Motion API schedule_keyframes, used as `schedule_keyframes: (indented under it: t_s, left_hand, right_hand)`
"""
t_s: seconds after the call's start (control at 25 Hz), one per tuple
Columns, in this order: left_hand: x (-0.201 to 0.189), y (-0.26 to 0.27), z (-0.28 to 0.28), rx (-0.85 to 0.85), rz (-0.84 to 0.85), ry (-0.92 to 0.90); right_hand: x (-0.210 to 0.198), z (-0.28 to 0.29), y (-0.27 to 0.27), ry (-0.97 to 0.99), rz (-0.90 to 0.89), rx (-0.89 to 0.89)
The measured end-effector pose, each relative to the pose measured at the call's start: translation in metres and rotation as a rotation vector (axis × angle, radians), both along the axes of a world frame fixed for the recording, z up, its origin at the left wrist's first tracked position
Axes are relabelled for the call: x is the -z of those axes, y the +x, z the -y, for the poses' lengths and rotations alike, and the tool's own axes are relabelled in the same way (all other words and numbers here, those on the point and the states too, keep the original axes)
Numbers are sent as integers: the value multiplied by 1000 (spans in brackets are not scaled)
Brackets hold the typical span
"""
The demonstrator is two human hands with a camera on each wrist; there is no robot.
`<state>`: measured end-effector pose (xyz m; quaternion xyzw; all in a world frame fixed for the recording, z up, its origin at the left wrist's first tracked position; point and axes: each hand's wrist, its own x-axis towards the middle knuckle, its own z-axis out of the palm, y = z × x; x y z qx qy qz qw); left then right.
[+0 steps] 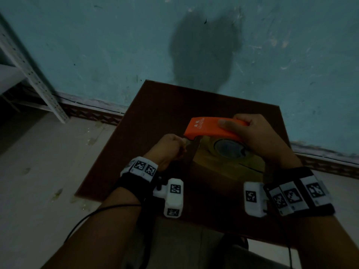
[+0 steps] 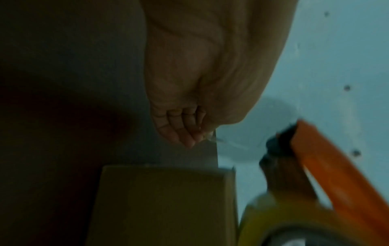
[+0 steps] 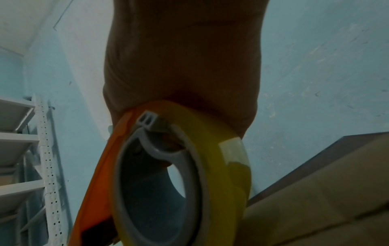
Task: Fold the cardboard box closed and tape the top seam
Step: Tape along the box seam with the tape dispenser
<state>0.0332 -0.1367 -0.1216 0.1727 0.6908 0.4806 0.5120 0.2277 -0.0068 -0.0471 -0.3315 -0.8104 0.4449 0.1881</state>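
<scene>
An orange tape dispenser (image 1: 211,126) with a yellowish tape roll (image 1: 229,147) hangs over a brown cardboard box (image 1: 219,167) on the dark table (image 1: 155,117). My right hand (image 1: 250,131) grips the dispenser from above, thumb on its top. My left hand (image 1: 171,146) sits just left of the dispenser's front end, fingers curled, pinching the clear tape end (image 2: 212,138). The left wrist view shows the box (image 2: 164,204) below my left hand (image 2: 189,129) and the dispenser (image 2: 336,169) to the right. The right wrist view shows the roll (image 3: 210,166) under my right hand (image 3: 183,83), with the box (image 3: 326,199) beside it.
A teal wall (image 1: 116,45) rises behind the table. A white metal shelf rack (image 1: 29,70) stands at the left, also visible as a rack (image 3: 46,158) in the right wrist view. Pale floor (image 1: 38,171) lies left of the table.
</scene>
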Motion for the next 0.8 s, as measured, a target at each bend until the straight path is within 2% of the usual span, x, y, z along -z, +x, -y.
schedule_keyframes:
  t_s: [0.2,0.4,0.64,0.8]
  left_hand:
    - [10,19,-4,103,-53,23]
    - [17,29,-7,125,-119,27]
    - [22,31,-6,160,-91,55]
    - [26,28,-8,63,-106,-36]
  right_hand:
    - [-3,3,2,-50,-2,2]
    - [-1,4,2,-46,-14,9]
    - [0,8,1,-59,-14,38]
    - [0,8,1,-61,-10,33]
